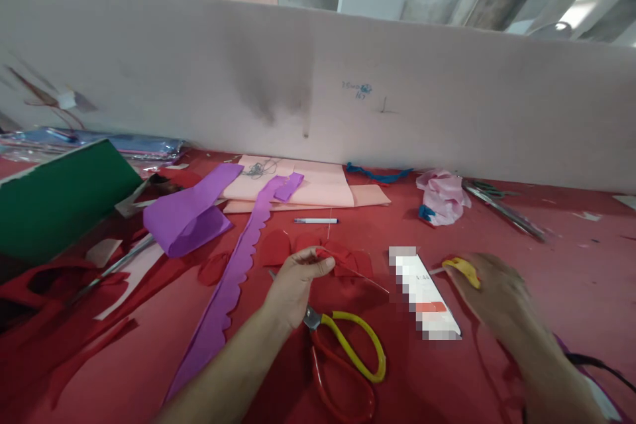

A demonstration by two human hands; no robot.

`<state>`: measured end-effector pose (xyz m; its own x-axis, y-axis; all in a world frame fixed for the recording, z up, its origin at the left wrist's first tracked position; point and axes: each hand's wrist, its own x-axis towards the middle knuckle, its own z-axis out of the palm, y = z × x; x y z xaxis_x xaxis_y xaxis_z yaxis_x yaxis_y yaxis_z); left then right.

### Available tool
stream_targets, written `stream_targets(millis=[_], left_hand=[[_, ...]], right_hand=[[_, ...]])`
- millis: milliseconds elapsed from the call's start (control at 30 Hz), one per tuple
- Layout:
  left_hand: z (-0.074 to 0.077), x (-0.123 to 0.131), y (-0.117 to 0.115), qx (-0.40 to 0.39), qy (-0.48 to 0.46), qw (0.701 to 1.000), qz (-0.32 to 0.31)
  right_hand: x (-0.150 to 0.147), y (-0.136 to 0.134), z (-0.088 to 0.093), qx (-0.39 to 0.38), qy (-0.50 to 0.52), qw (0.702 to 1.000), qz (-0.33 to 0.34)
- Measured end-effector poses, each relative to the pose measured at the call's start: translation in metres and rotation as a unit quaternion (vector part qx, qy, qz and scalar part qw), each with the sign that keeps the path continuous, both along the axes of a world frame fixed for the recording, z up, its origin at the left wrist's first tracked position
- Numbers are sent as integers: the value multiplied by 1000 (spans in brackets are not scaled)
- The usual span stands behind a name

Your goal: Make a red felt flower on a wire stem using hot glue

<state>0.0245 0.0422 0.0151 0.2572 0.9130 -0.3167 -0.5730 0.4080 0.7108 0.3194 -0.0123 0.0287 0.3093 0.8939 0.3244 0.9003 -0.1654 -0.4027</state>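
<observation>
My left hand (pixel 297 281) is closed in a pinch on a small piece of red fabric (pixel 325 253) above the table. A thin thread trails from it to the lower right. Just below that hand lie large scissors (pixel 348 344) with one yellow and one red handle. On the right, my right hand (pixel 489 288) is closed around a small yellow-handled tool (pixel 464 271) with a thin pale tip, which looks like thread snips. A phone (pixel 430 298) with a lit, partly blurred screen lies between my hands. Behind my left hand are cut red fabric pieces (pixel 275 248).
A purple scalloped strip (pixel 238 265) and a folded purple piece (pixel 183 218) lie at left, near a green board (pixel 59 199). Peach sheets (pixel 318 185), a pen (pixel 317 220), pink cloth (pixel 442 195) and metal scissors (pixel 507 212) lie farther back. A white partition (pixel 422 86) stands behind.
</observation>
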Motion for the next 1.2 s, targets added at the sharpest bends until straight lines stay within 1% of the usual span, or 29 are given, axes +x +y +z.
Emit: stream_targets(millis=[33, 100, 133, 167, 200, 267, 400, 600, 767, 833, 967, 1100, 1167, 1200], left_hand=[[-1, 0, 0, 2, 3, 1000, -4], [-2, 1, -1, 3, -2, 1000, -13], [-3, 1, -1, 4, -7, 1000, -16], [-4, 1, -1, 6, -12, 1000, -18], [-4, 1, -1, 8, -14, 1000, -19], [-3, 0, -1, 17, -9, 1000, -20], [-3, 0, -1, 32, 15, 999, -23], [-4, 3, -2, 68, 15, 997, -35], [-5, 4, -2, 64, 17, 997, -43], [-5, 4, -2, 71, 18, 996, -50], [-5, 5, -2, 84, 18, 995, -54], [-6, 4, -2, 103, 35, 993, -44], [-6, 4, -2, 114, 43, 992, -42], [-6, 3, -2, 118, 47, 991, -41]], right_hand=[[-25, -1, 7, -16, 21, 999, 47], [-77, 0, 16, -11, 54, 985, 163], [-98, 3, 19, -21, 58, 978, 199], [-116, 5, 20, -27, 68, 974, 213], [-129, 9, 19, -28, 82, 973, 213], [-143, 14, 15, -35, 124, 971, 203], [-141, 17, 6, -46, 242, 948, 201], [-139, 14, -4, -47, 332, 921, 198], [-138, 14, -6, -91, 432, 878, 184], [-138, 13, -4, -102, 455, 867, 178], [-139, 12, -3, -114, 468, 858, 179], [-141, 11, -6, -118, 472, 853, 186], [-142, 10, -8, -115, 462, 859, 190], [-143, 10, -8, -104, 446, 867, 197]])
